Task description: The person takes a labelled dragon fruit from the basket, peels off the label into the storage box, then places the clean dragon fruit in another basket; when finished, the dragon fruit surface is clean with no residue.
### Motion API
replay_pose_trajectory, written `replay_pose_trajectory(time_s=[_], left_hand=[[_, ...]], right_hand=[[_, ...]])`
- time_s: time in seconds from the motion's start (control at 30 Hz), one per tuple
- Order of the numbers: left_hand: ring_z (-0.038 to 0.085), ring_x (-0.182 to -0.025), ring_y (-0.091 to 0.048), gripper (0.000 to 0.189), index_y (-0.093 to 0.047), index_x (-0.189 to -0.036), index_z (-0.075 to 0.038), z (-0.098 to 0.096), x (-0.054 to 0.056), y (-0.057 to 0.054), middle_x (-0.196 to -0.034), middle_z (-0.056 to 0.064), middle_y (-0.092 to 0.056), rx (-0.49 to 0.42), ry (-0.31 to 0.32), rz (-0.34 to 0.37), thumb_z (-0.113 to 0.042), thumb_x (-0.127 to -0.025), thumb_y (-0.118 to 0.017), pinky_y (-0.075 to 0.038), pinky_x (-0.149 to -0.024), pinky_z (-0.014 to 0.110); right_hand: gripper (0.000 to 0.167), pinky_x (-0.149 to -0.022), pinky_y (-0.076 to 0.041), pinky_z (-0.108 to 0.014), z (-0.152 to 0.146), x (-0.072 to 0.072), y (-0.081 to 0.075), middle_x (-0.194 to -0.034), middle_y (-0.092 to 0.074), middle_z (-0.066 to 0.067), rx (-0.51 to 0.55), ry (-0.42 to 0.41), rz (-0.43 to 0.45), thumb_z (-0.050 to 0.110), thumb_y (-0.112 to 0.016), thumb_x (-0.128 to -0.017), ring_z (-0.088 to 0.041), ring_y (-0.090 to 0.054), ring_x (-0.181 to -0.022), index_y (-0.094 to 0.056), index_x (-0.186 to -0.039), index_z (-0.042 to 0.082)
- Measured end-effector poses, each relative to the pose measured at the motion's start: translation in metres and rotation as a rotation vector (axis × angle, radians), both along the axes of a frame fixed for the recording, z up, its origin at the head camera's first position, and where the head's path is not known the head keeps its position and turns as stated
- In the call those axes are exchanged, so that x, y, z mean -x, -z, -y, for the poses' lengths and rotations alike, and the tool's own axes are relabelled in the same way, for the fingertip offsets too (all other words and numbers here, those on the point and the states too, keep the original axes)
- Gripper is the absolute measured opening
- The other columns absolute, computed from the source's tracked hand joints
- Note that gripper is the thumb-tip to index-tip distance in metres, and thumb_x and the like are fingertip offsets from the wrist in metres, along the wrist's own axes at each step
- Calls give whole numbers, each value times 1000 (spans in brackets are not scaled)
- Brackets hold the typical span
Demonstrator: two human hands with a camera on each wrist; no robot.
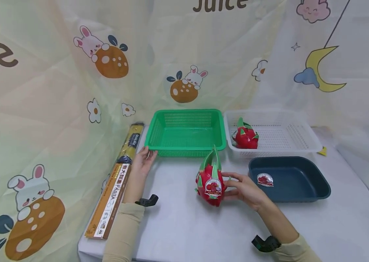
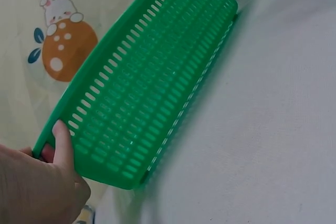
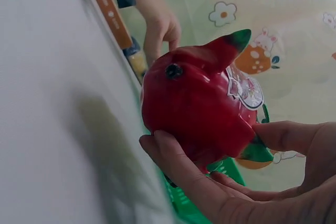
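In the head view my right hand (image 1: 244, 189) holds a red dragon fruit (image 1: 208, 178) with green leaf tips and a round label, above the table. The right wrist view has the dragon fruit (image 3: 197, 106) close up, with thumb and fingers around its side. My left hand (image 1: 143, 162) grips the near left corner of the green basket (image 1: 186, 153). Thumb over the rim, fingers behind it, the left hand (image 2: 50, 182) pinches that corner in the left wrist view. A second dragon fruit (image 1: 246, 138) sits in the left end of the white basket (image 1: 286, 150).
A dark blue tray (image 1: 289, 198) stands in front of the white basket, with a round sticker (image 1: 265, 179) inside. Along the left table edge lie a brown pasta box (image 1: 110, 203) and a yellow noodle pack (image 1: 131, 142). A printed cloth hangs behind.
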State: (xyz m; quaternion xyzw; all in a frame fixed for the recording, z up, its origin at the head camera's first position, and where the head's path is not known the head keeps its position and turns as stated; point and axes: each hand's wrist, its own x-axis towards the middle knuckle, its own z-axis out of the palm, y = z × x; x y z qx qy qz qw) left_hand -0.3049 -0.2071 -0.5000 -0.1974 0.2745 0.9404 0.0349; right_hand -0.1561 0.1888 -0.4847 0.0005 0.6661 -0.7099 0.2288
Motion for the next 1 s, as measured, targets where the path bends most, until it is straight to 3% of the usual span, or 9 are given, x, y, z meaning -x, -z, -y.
replay_pose_trajectory(time_s=[0.37,0.7,1.0], left_hand=[[15,-118,-52,59,-30,-163,-11,-1,2,-3,-131,7,-49,-8,-29,-7,-5,-108,-50,-51,-110,35],[14,-108,-54,61,-24,-164,-12,-3,-2,-3,-123,7,-45,-23,-13,-19,-5,-108,-48,-41,-119,35],[14,-109,-54,58,-28,-162,-11,-4,-4,-3,-123,7,-47,-13,-19,-20,-5,-108,-50,-42,-118,35]], right_hand=[[57,-92,-58,-58,-4,3,13,-125,-67,-14,22,12,29,21,-53,-108,-44,-74,-99,-36,-157,-5],[58,-91,-58,-58,-2,6,25,-135,-63,-19,44,-66,74,20,-52,-109,-46,-74,-100,-34,-157,-7],[59,-88,-59,-58,0,19,29,-140,-59,-23,29,-33,112,21,-53,-107,-46,-74,-97,-36,-158,-5]])
